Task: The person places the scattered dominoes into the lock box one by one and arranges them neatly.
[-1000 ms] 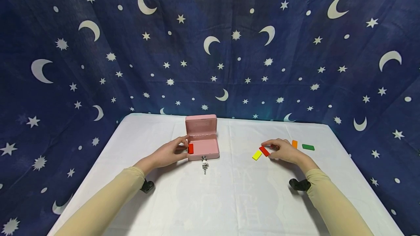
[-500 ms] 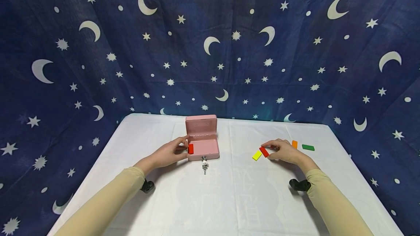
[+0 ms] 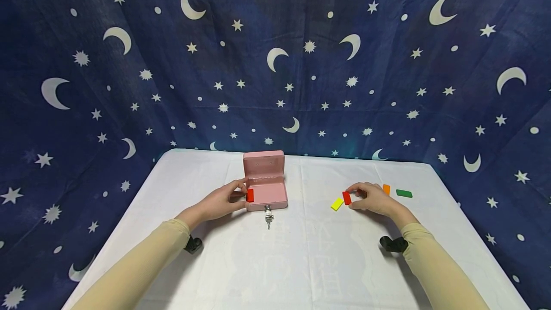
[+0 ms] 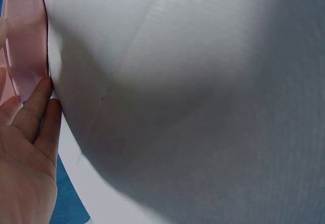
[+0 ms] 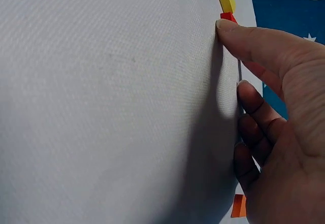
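A small pink metal cash box stands with its lid up, a key hanging from its front lock. My left hand holds the box's left end, thumb at the front corner and forefinger towards the hinge. In the left wrist view, fingertips lie against the pink wall. A red domino-like block lies inside along that wall, beside the fingers. On the right, my right hand pinches another red block between thumb and forefinger at the tablecloth; its other fingers are bent.
A yellow block lies just left of the pinched red one. Behind the right hand are an orange block, partly covered, and a green block. The white-covered table meets a dark blue star-patterned curtain.
The red block in my right hand has turned from slanting to nearly straight front to back, its near end shifting left. My left hand and the box have stayed put.
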{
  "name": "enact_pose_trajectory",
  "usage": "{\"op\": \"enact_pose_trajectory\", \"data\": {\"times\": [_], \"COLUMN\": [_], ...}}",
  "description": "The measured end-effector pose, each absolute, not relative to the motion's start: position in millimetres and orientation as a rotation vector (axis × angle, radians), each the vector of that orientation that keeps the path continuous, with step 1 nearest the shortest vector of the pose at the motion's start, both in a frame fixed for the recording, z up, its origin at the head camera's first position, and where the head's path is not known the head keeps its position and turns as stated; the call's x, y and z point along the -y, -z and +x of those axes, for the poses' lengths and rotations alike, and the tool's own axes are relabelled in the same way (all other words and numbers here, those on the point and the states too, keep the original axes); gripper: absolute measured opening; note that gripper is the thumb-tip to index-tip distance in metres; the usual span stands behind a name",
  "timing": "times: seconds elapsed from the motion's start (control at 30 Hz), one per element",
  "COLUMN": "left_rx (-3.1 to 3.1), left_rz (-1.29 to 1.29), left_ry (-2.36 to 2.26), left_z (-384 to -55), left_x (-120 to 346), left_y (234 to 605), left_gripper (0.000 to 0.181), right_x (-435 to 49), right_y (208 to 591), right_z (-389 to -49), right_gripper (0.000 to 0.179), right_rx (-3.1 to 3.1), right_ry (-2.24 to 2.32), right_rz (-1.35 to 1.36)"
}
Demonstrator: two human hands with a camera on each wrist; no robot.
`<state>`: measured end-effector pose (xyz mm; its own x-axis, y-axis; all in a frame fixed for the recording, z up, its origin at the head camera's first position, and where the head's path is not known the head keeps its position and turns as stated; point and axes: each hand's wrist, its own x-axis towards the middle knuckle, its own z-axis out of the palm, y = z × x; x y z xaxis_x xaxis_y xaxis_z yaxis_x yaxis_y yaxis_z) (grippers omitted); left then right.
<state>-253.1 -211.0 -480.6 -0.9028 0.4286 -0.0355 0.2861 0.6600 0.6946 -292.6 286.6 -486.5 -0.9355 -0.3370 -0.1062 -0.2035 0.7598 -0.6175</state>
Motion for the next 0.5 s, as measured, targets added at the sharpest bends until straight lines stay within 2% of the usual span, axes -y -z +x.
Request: {"op": "enact_pose_trajectory", "data": {"times": [0.5], "left_rx": [-2.679], "left_rz": [0.598], "left_ry": [-1.078], "left_z": [-254.0], "left_x": [212.6], "left_y": [482.3], "left_gripper": [0.041], "right_x": [-291.8], "right_y": [490.2], "right_z": [-291.4], "right_gripper": [0.051], "right_rx": [-2.727], "right_ry": [0.988], "right_rz": [-0.431]}}
